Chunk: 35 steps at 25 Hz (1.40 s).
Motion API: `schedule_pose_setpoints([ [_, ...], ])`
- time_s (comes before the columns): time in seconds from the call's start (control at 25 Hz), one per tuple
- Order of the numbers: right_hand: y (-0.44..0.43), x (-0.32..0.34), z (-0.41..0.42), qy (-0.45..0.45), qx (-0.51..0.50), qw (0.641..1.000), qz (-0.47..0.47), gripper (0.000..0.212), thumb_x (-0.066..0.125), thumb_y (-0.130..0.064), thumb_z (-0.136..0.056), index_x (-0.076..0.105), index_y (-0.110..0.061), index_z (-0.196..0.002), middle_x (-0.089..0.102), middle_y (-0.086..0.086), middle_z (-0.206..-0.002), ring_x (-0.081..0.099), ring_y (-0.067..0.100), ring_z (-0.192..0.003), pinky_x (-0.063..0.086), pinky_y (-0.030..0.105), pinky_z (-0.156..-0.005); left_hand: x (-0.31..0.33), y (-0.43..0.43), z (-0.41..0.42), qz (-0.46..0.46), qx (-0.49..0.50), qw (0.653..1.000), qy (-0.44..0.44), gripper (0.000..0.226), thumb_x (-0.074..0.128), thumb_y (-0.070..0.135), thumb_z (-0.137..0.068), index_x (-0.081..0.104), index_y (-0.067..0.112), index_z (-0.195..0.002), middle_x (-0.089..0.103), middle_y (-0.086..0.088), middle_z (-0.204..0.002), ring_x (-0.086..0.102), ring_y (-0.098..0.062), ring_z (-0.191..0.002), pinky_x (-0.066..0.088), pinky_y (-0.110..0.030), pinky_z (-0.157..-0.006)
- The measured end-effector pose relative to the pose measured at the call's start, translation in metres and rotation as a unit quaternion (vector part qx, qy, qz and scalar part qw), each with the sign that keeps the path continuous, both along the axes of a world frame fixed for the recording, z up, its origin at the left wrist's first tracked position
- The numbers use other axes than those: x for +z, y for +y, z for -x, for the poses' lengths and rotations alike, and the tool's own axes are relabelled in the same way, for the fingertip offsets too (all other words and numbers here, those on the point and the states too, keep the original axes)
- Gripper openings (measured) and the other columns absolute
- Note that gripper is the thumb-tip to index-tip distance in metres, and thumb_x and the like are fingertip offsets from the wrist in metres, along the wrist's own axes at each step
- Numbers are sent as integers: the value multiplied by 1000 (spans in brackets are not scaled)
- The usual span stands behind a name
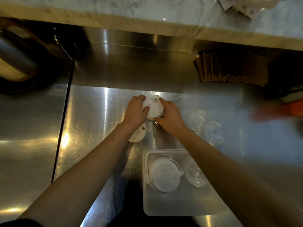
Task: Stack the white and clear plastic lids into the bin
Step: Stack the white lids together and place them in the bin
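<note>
Both hands grip a small stack of white lids (153, 106) over the steel counter: my left hand (136, 111) clasps its left side with the thumb on top, my right hand (170, 116) closes on its right side. Another white lid (139, 134) lies on the counter just under my left wrist. Two clear lids (196, 119) (214, 133) lie to the right of my right hand. Nearer to me stands a translucent white bin (147, 202), holding a stack of white lids (164, 173) and a clear lid (195, 175) beside it, partly hidden by my right forearm.
The steel counter (98, 120) runs left to a seam and a lower steel surface. A stack of brown paper sleeves (229, 69) sits at the back right. A metal vessel (14, 54) is at far left. A blurred orange object (293, 108) lies at the right edge.
</note>
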State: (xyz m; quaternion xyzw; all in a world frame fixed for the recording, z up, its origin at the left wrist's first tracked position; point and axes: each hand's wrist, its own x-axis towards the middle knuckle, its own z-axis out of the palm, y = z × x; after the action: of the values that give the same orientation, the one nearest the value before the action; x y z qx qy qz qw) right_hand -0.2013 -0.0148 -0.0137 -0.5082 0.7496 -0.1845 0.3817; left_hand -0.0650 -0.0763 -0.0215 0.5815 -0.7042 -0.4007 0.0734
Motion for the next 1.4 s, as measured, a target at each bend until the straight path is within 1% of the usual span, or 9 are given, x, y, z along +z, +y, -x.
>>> schedule_pose_setpoints([
  [0.08,-2,-2,2,8,6,1000,-10,60,69,-28,-82,46,-18,-137,53,13,-129,49,27,-122,44,30,-96,2,1,3,-5,-4,1000,-12,46,61,24,-90,48,11,-132,49,-15,-133,48,-29,-122,40,-33,-100],
  [0.28,-5,-2,4,25,15,998,-56,74,60,-17,-87,24,-13,-151,32,14,-148,37,30,-134,38,41,-112,3,5,6,-17,21,1000,-13,44,63,26,-89,50,11,-128,46,-15,-129,49,-28,-118,41,-31,-96],
  [0.4,-4,-3,4,33,18,998,-59,70,55,-16,-91,21,-14,-153,28,14,-148,36,30,-134,37,39,-113,4,4,3,-18,18,1000,-2,45,64,27,-87,51,11,-127,48,-15,-126,53,-28,-113,42,-30,-93],
  [0.6,-1,7,8,33,18,998,-53,75,60,-23,-92,17,-15,-153,26,15,-153,34,32,-138,34,43,-114,13,3,-10,-31,22,999,30,49,60,30,-90,48,14,-134,55,-14,-130,59,-28,-115,50,-41,-100],
  [0.68,8,16,7,33,-7,999,-20,74,63,-25,-90,23,-17,-151,28,12,-153,35,31,-138,35,45,-113,19,7,-20,-24,42,998,41,45,57,31,-92,49,16,-134,56,-12,-131,60,-26,-116,50,-36,-99],
  [0.88,38,37,-9,32,1,998,49,55,68,-25,-87,44,-21,-137,47,5,-140,49,23,-126,44,38,-106,29,30,-55,-6,80,996,49,40,56,29,-94,51,17,-133,54,-10,-136,59,-25,-117,43,-27,-92],
  [1.04,49,43,-25,12,33,999,-21,50,69,-35,-86,49,-22,-131,63,5,-121,62,20,-104,53,37,-95,26,49,-82,-13,67,996,49,44,57,28,-94,50,15,-136,52,-12,-138,57,-28,-121,41,-26,-94],
  [1.2,47,42,-38,13,73,991,-112,53,65,-41,-88,43,-25,-133,67,6,-116,66,23,-100,54,45,-94,27,58,-89,-34,59,997,47,46,55,23,-95,47,14,-140,49,-13,-143,54,-28,-126,42,-31,-101],
  [1.4,41,35,-52,3,97,986,-135,39,68,-31,-88,52,-18,-122,61,-4,-100,62,15,-93,50,28,-82,22,61,-92,-62,47,996,49,47,55,18,-95,47,8,-140,52,-14,-142,53,-28,-128,40,-34,-107],
])
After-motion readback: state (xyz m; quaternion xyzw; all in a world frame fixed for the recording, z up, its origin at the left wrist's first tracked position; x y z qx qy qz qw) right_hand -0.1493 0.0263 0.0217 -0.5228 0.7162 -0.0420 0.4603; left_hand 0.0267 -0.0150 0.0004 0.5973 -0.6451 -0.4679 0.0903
